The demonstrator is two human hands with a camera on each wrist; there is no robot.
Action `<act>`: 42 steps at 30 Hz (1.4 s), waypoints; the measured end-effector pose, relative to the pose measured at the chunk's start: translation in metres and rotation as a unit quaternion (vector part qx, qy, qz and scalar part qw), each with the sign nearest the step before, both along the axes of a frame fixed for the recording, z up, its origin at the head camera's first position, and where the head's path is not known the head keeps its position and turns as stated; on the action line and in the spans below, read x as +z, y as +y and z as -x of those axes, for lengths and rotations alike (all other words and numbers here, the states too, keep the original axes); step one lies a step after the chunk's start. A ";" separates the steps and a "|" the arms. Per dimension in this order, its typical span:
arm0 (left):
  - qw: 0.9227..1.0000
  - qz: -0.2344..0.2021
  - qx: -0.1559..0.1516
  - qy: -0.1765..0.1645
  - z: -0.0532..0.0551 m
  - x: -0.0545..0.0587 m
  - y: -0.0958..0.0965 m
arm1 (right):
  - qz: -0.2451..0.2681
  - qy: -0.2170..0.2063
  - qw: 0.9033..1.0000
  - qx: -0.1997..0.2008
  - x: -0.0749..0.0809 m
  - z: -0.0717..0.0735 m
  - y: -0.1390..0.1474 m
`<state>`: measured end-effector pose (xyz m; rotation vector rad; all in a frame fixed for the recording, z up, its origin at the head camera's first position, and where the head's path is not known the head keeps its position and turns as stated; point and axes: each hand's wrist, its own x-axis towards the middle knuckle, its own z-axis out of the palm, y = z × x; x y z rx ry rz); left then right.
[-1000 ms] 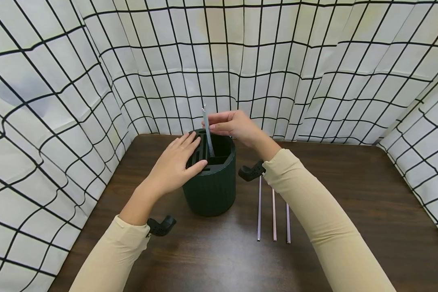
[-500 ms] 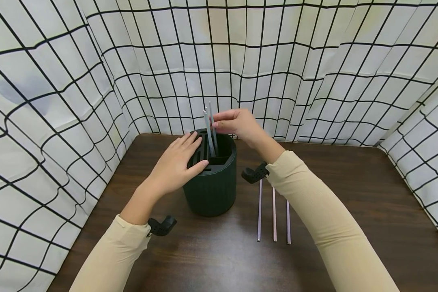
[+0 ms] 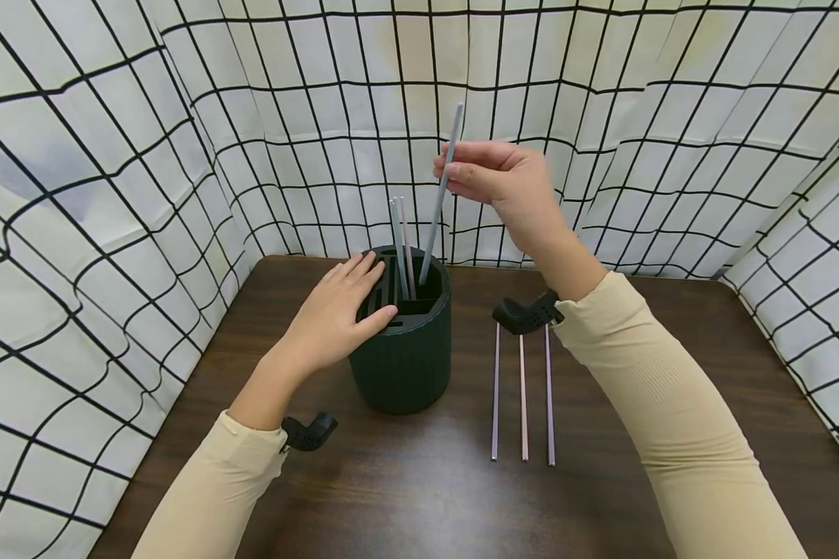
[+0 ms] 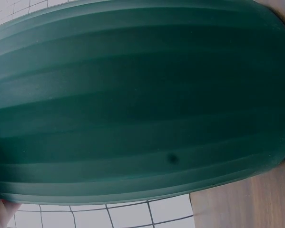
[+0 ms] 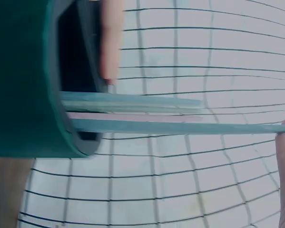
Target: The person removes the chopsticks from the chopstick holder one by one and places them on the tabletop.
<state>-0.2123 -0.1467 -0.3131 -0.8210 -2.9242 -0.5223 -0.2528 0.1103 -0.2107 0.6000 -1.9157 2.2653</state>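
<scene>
A dark green utensil holder (image 3: 400, 373) with slots and an open compartment stands upright on the table. My left hand (image 3: 335, 310) rests on its slotted top, fingers extended and thumb at the rim. My right hand (image 3: 506, 186) pinches a light blue chopstick (image 3: 440, 198) between thumb and fingers. That chopstick slants, its lower end inside the compartment. Light blue chopsticks (image 5: 132, 101) and a pink chopstick (image 3: 409, 241) lean beside it in the holder. In the right wrist view, the pinched chopstick (image 5: 180, 127) reaches from the holder to my fingertips. The left wrist view shows mostly the holder's ribbed wall (image 4: 142, 104).
Two purple chopsticks, one on the left (image 3: 495, 396) and one on the right (image 3: 550, 404), lie parallel on the brown table (image 3: 419, 497) with a pink chopstick (image 3: 523, 404) between them. Grid-patterned white curtains (image 3: 363, 101) surround the table's back and sides.
My right hand has moved up and to the right, drawing the light blue chopstick higher out of the holder and tilting it. The left hand has stayed on the holder.
</scene>
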 end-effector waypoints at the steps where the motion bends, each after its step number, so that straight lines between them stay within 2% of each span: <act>1: 1.000 0.001 0.001 0.000 0.000 0.000 0.000 | 0.020 0.002 1.000 -0.004 0.004 -0.002 0.003; 4: 1.000 -0.002 0.002 -0.003 0.000 -0.001 -0.001 | 0.088 0.005 0.996 -0.014 0.014 -0.009 0.017; 8: 1.000 -0.003 0.003 -0.007 -0.001 -0.002 -0.002 | 0.170 -0.011 0.985 -0.034 0.021 -0.016 0.039; 11: 1.000 -0.003 0.005 -0.008 -0.001 -0.002 -0.003 | 0.200 -0.032 0.978 -0.052 0.018 -0.020 0.059; 14: 1.000 -0.004 0.006 -0.008 -0.001 -0.002 -0.003 | 0.200 -0.063 0.976 -0.063 0.006 -0.022 0.080; 20: 1.000 -0.004 0.004 -0.005 -0.002 -0.002 -0.003 | 0.130 -0.153 0.976 -0.082 -0.036 -0.025 0.120; 25: 1.000 -0.002 0.007 -0.006 -0.002 -0.003 -0.004 | 0.060 -0.228 0.969 -0.078 -0.076 -0.027 0.146; 33: 1.000 -0.004 0.006 -0.005 -0.002 -0.002 -0.002 | -0.010 -0.347 0.935 -0.076 -0.147 -0.030 0.172; 37: 1.000 -0.005 0.002 -0.004 -0.001 -0.001 0.000 | -0.052 -0.370 0.924 -0.084 -0.177 -0.030 0.184; 42: 1.000 -0.003 0.001 -0.004 0.000 -0.001 0.000 | -0.072 -0.389 0.915 -0.074 -0.206 -0.029 0.191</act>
